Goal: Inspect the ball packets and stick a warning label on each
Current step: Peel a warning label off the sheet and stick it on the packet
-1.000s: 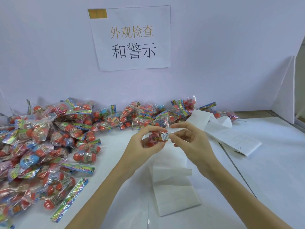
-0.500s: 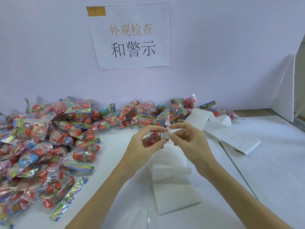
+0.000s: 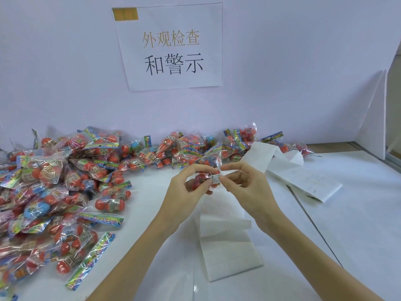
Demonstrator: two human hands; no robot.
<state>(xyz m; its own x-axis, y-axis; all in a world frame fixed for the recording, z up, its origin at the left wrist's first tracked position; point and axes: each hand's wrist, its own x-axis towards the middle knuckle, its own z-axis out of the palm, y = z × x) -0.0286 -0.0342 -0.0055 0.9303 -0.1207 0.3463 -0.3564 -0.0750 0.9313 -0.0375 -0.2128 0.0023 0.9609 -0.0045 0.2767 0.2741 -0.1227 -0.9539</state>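
Left hand (image 3: 184, 190) grips a clear ball packet (image 3: 200, 181) with red balls inside, held above the bench (image 3: 347, 213), just in front of the packet pile (image 3: 65, 181). Right hand (image 3: 249, 187) pinches a small white warning label (image 3: 216, 178) against the packet's right side.

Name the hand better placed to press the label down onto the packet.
Right. The right hand already pinches the warning label against the ball packet, while the left hand has its grip around that packet, steadying it.
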